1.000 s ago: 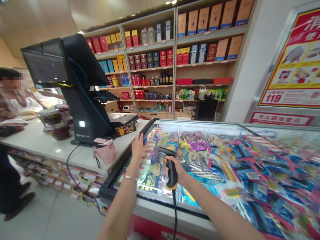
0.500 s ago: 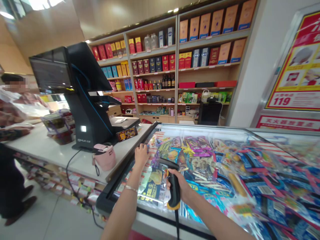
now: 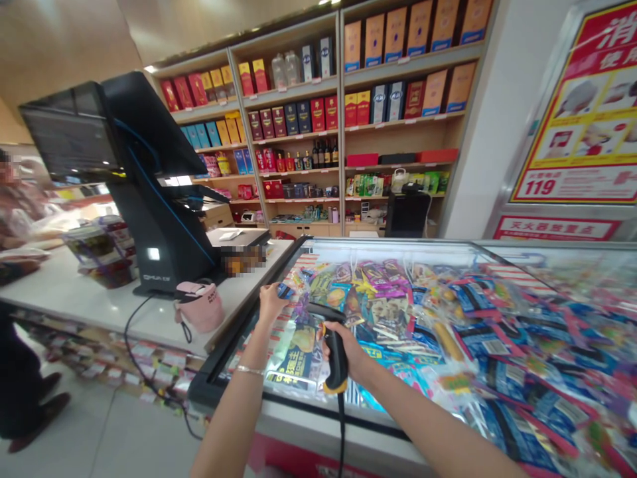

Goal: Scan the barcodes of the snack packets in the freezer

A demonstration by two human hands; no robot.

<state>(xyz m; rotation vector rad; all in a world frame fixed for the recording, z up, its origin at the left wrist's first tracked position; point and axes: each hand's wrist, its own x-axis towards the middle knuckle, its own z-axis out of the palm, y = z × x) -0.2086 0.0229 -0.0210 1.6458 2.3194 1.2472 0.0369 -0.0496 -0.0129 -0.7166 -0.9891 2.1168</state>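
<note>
Two hands at work over a chest freezer (image 3: 233,340) full of bright snack packets (image 3: 448,318).

Entry 1, left hand (image 3: 271,305): fingers pinched on a small blue packet (image 3: 285,291), which is held up just above the freezer's near left corner, beside the surface (image 3: 74,292) that carries the till terminal (image 3: 149,199).

Entry 2, right hand (image 3: 354,346): fingers clenched round the grip of a barcode scanner (image 3: 334,358). The scanner is black with yellow trim, and its head points left toward the packet. The cord (image 3: 341,431) drops from the grip past the freezer's front edge.

Handling note, as a judgement:
- The read should go best with the packet's code side turned flat to the scanner's window.
- Fingertips should stay off the code, and the wrapper should be held taut against glare.
- The packet should sit near the scanner's head but apart from it.
- The beam is best kept off the packets lying below, so that none of them is read in its place.

Description of the packet: small, flat and dark blue with a lighter patch, half hidden by the fingers. The print is too small to read, and which side faces the scanner cannot be told.

Adjacent: pink cap (image 3: 199,307) on the surface, near the terminal's foot.
</note>
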